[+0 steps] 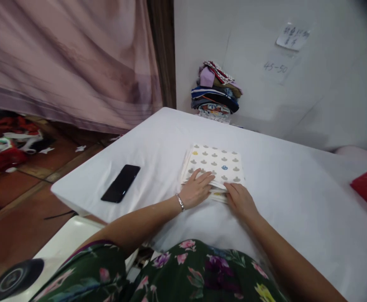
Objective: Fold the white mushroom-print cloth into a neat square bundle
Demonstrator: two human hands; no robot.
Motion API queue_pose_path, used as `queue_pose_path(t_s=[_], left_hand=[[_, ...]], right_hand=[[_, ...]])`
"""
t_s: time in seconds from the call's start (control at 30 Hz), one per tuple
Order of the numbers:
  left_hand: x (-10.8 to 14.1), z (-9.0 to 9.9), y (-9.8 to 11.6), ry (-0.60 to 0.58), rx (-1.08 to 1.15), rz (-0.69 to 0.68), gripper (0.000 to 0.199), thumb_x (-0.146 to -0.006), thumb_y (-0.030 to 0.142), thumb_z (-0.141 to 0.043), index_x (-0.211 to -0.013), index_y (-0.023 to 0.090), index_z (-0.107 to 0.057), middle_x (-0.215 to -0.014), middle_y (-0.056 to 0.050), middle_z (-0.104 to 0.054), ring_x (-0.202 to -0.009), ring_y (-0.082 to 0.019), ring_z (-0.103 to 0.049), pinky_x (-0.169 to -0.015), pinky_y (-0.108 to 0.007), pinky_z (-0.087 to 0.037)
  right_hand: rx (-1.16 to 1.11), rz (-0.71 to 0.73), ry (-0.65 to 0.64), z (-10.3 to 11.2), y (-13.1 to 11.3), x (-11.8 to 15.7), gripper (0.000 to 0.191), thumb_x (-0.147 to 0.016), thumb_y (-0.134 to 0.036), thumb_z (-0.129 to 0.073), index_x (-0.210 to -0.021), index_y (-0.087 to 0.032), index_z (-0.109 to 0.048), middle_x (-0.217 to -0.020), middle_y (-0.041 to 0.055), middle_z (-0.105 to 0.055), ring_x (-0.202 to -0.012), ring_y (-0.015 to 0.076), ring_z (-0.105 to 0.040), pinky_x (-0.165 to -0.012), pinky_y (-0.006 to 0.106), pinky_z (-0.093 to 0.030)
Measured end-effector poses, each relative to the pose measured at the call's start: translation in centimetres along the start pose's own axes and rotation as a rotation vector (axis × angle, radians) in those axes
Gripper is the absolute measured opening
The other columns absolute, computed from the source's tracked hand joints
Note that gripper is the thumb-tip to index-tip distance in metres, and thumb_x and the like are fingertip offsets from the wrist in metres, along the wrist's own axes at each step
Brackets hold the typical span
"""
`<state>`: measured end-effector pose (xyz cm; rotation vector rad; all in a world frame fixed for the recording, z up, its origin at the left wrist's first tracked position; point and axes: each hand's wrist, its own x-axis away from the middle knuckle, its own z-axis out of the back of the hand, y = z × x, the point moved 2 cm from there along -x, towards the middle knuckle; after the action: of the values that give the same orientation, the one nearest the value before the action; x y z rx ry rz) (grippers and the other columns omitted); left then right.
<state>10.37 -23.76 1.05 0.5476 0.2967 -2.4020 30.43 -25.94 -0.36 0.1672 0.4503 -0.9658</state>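
White folded cloth lies under the left hand, spread open; the right hand touches its near edge, grip unclear.

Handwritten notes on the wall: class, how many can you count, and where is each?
2. The upper note is high on the wall; the lower note, marked 45-50, is just beneath, slightly left.

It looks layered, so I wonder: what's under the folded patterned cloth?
White table cover shows around the folded cloth, and pale fabric peeks out near the right hand. Anything deeper is covered.
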Motion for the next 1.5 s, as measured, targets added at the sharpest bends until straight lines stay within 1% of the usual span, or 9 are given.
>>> queue_pose_path(t_s=[0.27, 0.43, 0.73, 0.9, 1.03, 1.13, 1.27, 1.4, 1.5], left_hand=[[1.4, 0.3, -0.5, 0.035, -0.06, 0.079, 0.021, -0.089, 0.014, -0.042, -0.081, 0.017, -0.061, -0.125, -0.005, -0.054, -0.126, -0.023, -0.037, -0.109, -0.053, -0.015], [2.7, 0.3, -1.0, 0.003, 0.037, -0.007, 0.018, -0.09, 0.02, -0.044, -0.088, 0.017, -0.062, -0.11, -0.005, -0.061, -0.106, -0.017, -0.051, -0.098, -0.037, -0.037], [4.2, 1.7, -0.9, 0.014, 0.166, -0.021, 0.02, -0.088, 0.018, -0.045, -0.1, 0.019, -0.06, -0.123, -0.008, -0.056, -0.115, -0.018, -0.05, -0.098, -0.035, -0.039], [2.3, 3.2, -3.5, 0.05, 0.294, 0.358, 0.03, -0.089, 0.025, -0.039, -0.117, 0.02, -0.047, -0.122, -0.006, -0.058, -0.106, -0.015, -0.057, -0.084, -0.029, -0.049], [0.7, 2.2, -5.5, 0.011, 0.162, 0.581, 0.019, -0.082, 0.021, -0.048, -0.1, 0.018, -0.056, -0.114, -0.008, -0.059, -0.105, -0.021, -0.054, -0.086, -0.034, -0.047], [1.1, 1.1, -5.9, -0.047, 0.164, 0.666, 0.019, -0.082, 0.023, -0.05, -0.099, 0.018, -0.057, -0.107, -0.008, -0.059, -0.102, -0.022, -0.053, -0.079, -0.032, -0.048], [1.6, 0.9, -7.1, -0.066, 0.27, 0.832, 0.028, -0.083, 0.037, -0.051, -0.105, 0.019, -0.054, -0.106, -0.006, -0.058, -0.096, -0.019, -0.055, -0.078, -0.03, -0.046], [0.2, 0.7, -9.1, -0.143, 0.361, 1.022, 0.033, -0.081, 0.049, -0.05, -0.096, 0.02, -0.057, -0.094, -0.005, -0.062, -0.083, -0.019, -0.058, -0.071, -0.029, -0.043], [-0.9, 0.3, -9.7, -0.176, 0.349, 1.038, 0.028, -0.078, 0.047, -0.054, -0.078, 0.02, -0.056, -0.085, -0.004, -0.061, -0.079, -0.019, -0.058, -0.067, -0.028, -0.041]], right_hand=[[0.071, 0.076, -0.03, -0.3, -0.3, 0.4, 0.037, -0.085, -0.011, -0.041, -0.118, -0.018, -0.056, -0.097, 0.011, -0.06, -0.087, 0.0217, -0.053, -0.074, 0.033, -0.043], [0.126, 0.112, -0.012, -0.6, -0.9, 0.6, 0.034, -0.081, -0.008, -0.046, -0.11, -0.02, -0.062, -0.098, 0.0099, -0.061, -0.087, 0.0212, -0.053, -0.072, 0.032, -0.04], [0.086, 0.089, -0.036, -0.4, -1.2, 1.1, 0.037, -0.08, -0.007, -0.048, -0.111, -0.021, -0.061, -0.1, 0.0111, -0.061, -0.089, 0.0221, -0.053, -0.073, 0.034, -0.042], [-0.102, 0.038, -0.202, 1.8, -1.3, -0.3, 0.041, -0.079, -0.011, -0.046, -0.116, -0.024, -0.058, -0.103, 0.0092, -0.059, -0.092, 0.0217, -0.056, -0.075, 0.036, -0.047], [-0.22, -0.019, -0.244, 3.1, -0.2, -1.6, 0.035, -0.087, -0.026, -0.045, -0.12, -0.027, -0.056, -0.115, 0.0076, -0.058, -0.103, 0.021, -0.056, -0.084, 0.036, -0.049], [-0.169, -0.037, -0.207, 2.2, 0.7, -1.1, 0.044, -0.089, -0.037, -0.044, -0.132, -0.027, -0.045, -0.136, 0.0074, -0.046, -0.125, 0.025, -0.041, -0.098, 0.044, -0.041], [-0.207, 0.019, -0.317, 0.4, 1.4, 0.3, 0.051, -0.09, -0.043, -0.042, -0.139, -0.029, -0.035, -0.146, 0.0046, -0.031, -0.135, 0.0264, -0.024, -0.106, 0.051, -0.03], [-0.272, -0.149, -0.193, 0.1, 3.2, -0.9, 0.044, -0.094, -0.038, -0.032, -0.136, -0.028, -0.039, -0.147, 0.0047, -0.028, -0.136, 0.0237, -0.022, -0.106, 0.049, -0.031], [-0.162, -0.254, -0.082, -0.7, 4.6, -2.2, 0.048, -0.092, -0.041, -0.034, -0.137, -0.022, -0.038, -0.148, 0.0098, -0.024, -0.137, 0.027, -0.018, -0.104, 0.053, -0.03]])
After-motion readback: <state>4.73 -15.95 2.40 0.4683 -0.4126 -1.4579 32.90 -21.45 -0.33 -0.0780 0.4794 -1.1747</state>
